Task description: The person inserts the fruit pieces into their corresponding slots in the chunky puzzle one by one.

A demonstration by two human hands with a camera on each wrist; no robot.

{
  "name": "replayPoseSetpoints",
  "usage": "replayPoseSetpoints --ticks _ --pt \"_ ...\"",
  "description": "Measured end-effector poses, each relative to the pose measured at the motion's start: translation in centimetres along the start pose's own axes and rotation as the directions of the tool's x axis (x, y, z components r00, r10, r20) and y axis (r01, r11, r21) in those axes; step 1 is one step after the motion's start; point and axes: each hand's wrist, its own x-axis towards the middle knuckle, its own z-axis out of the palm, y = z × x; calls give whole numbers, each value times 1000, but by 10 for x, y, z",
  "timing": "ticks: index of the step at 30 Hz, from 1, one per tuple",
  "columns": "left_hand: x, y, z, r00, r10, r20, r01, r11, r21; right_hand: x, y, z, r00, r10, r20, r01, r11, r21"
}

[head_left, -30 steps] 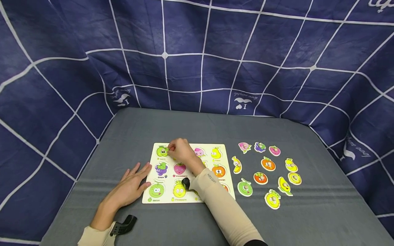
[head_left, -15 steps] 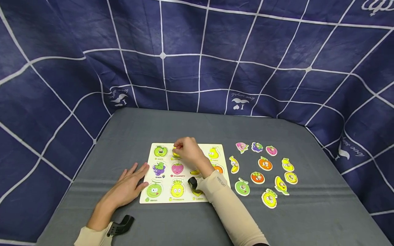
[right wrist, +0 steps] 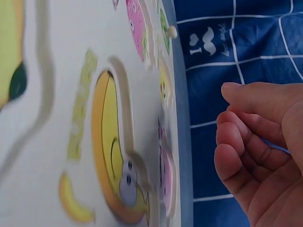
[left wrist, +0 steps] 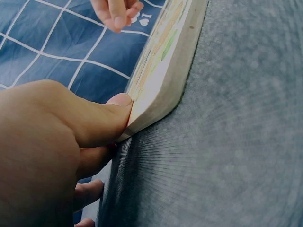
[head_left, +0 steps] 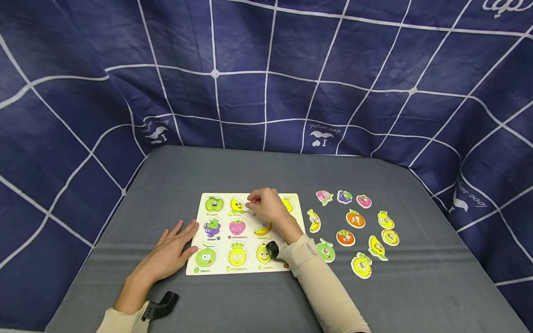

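A white fruit puzzle board [head_left: 250, 246] lies on the grey table, with fruit pictures in shallow recesses. My left hand [head_left: 168, 254] rests beside its left edge, fingers extended; in the left wrist view the thumb [left wrist: 106, 118] touches the board's corner. Over the board's back row hovers my right hand [head_left: 269, 206], fingers loosely bent. In the right wrist view this hand [right wrist: 265, 142] holds nothing, its thumb apart from the fingers. The green apple [head_left: 214, 204] at the back left shows a knob [right wrist: 173, 32] in that view. The banana recess [right wrist: 111, 142] is near the camera.
Right of the board lie several loose knobbed fruit pieces, among them a melon [head_left: 326, 251], a banana [head_left: 314, 221], grapes [head_left: 344, 196] and a pineapple [head_left: 361, 266]. A blue checked cloth [head_left: 245, 55] hangs around the table [head_left: 233, 300].
My right hand has moved rightward from the apple along the board's back row, uncovering the apple and the yellow fruit beside it. My left hand stays at the board's left edge. The head view shifts slightly.
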Motion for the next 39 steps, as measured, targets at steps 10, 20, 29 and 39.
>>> replayPoseSetpoints --ticks 10,20,29,39 --pt "0 0 0 1000 1 3 -1 1000 -3 -16 18 -16 997 -18 -81 20 999 30" --pt "1 -2 1 1000 15 10 -14 1000 -14 -33 38 -34 987 -19 -161 21 1000 12" --pt "3 -4 1 1000 9 23 -8 1000 -19 -52 52 -50 976 -25 -218 26 1000 2" --pt "3 -4 2 1000 5 27 -4 1000 -7 -82 71 -74 962 -22 -272 13 999 -35"
